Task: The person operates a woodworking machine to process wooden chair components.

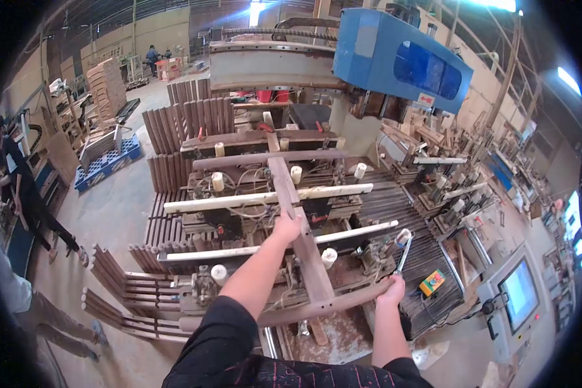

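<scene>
My left hand (287, 227) is wrapped round a long flat wooden board (312, 268) that runs away from me over the machine bed. Near the front, a curved wooden rail (297, 313) lies crosswise against the board's near end. At the right end of that rail, my right hand (392, 291) has its fingers closed round the wood. A metal wrench-like handle (405, 252) stands just above my right hand. Beyond my left hand, the board passes over a white strip (239, 201) and a second curved rail (265, 159).
A blue machine head (401, 61) hangs over the back right. A yellow control box (432, 282) and a screen panel (519, 294) are at the right. Wooden bars (187, 119) stand at the back left. People (29, 187) are at the far left; another (152, 57) is far behind.
</scene>
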Demonstrator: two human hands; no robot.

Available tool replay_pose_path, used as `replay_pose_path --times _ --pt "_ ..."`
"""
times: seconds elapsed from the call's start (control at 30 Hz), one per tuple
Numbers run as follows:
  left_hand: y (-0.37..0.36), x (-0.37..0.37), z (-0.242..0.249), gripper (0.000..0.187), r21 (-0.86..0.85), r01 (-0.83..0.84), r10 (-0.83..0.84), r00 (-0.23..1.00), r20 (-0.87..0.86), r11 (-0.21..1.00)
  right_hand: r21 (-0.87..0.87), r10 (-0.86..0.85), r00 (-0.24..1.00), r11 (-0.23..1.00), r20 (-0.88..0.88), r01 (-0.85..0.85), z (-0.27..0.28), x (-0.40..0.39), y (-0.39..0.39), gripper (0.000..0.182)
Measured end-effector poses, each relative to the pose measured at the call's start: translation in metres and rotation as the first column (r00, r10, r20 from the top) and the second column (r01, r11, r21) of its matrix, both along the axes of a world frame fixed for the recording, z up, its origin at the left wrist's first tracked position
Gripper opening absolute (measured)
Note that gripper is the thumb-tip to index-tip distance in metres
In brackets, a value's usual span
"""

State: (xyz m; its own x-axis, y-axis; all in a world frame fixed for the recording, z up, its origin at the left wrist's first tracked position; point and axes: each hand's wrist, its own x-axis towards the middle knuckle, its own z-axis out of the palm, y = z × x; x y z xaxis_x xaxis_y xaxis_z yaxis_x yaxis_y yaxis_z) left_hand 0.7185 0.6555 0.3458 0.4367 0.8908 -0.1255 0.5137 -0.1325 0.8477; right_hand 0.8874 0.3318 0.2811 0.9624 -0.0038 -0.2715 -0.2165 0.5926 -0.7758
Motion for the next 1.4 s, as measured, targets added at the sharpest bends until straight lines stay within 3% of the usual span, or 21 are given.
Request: replay_pose_path --times 0.07,0.17,0.37,0.4,0.5,0.53,0.57,0.63,0.73,0.83,0.9,0.97,1.13,1.4 --pt "-0.004 0.026 -0.004 0.084 0.009 -0.047 0.048 0.993 -0.106 0.999 -0.019 -0.046 0.997 0.999 -0.068 0.044 0.004 -0.006 -0.002 0.009" --pt "-0.010 0.030 0.003 0.082 0.011 -0.152 0.152 0.983 -0.101 0.988 -0.048 -0.029 0.992 0.999 -0.123 0.023 0.016 0.000 -0.002 0.011" --pt "-0.007 0.034 -0.001 0.077 0.049 -0.146 0.152 0.975 -0.164 0.988 -0.087 -0.031 0.963 0.996 -0.266 0.008 0.026 -0.011 0.000 0.013" --pt "-0.006 0.037 -0.012 0.076 0.119 -0.160 0.179 0.969 -0.170 0.980 -0.098 -0.002 0.969 0.995 -0.249 -0.023 0.017 -0.007 -0.004 0.014" --pt "-0.009 0.033 0.001 0.071 0.076 -0.151 0.162 0.971 -0.175 0.986 -0.234 0.019 0.993 0.971 -0.120 -0.047 0.002 -0.001 -0.015 0.019" --pt "-0.008 0.034 -0.001 0.072 0.082 -0.146 0.159 0.969 -0.191 0.986 -0.447 0.034 0.996 0.894 0.080 0.005 -0.006 -0.003 -0.019 0.020" --pt "-0.005 0.034 -0.005 0.074 0.099 -0.136 0.155 0.964 -0.217 0.986 -0.837 0.198 0.925 0.515 0.325 0.184 -0.001 -0.001 -0.024 0.025" --pt "-0.006 0.035 -0.002 0.073 0.073 -0.150 0.162 0.965 -0.207 0.986 -0.818 0.528 0.638 0.230 0.560 0.528 0.046 -0.020 -0.022 0.030" --pt "-0.008 0.035 0.000 0.072 0.079 -0.158 0.173 0.957 -0.231 0.984 -0.844 0.665 0.551 0.240 0.503 0.480 0.070 -0.016 -0.015 0.033" --pt "-0.008 0.035 0.003 0.072 0.095 -0.156 0.175 0.956 -0.235 0.983 -0.939 0.562 0.753 0.229 0.343 0.256 0.064 0.008 -0.003 0.035" --pt "-0.007 0.036 0.001 0.071 0.098 -0.154 0.172 0.962 -0.210 0.983 -0.930 0.514 0.775 0.194 0.367 0.311 0.060 0.017 0.001 0.038" --pt "-0.006 0.035 -0.003 0.071 0.114 -0.148 0.169 0.962 -0.213 0.983 -0.945 0.453 0.831 0.207 0.322 0.253 0.059 0.016 0.002 0.042" --pt "-0.004 0.035 -0.005 0.068 0.105 -0.138 0.159 0.961 -0.227 0.985 -0.963 0.547 0.792 0.144 0.271 0.230 0.061 0.015 0.001 0.066" --pt "-0.003 0.035 -0.007 0.068 0.111 -0.141 0.162 0.965 -0.208 0.984 -0.978 0.547 0.811 0.106 0.208 0.180 0.066 0.010 0.003 0.072"
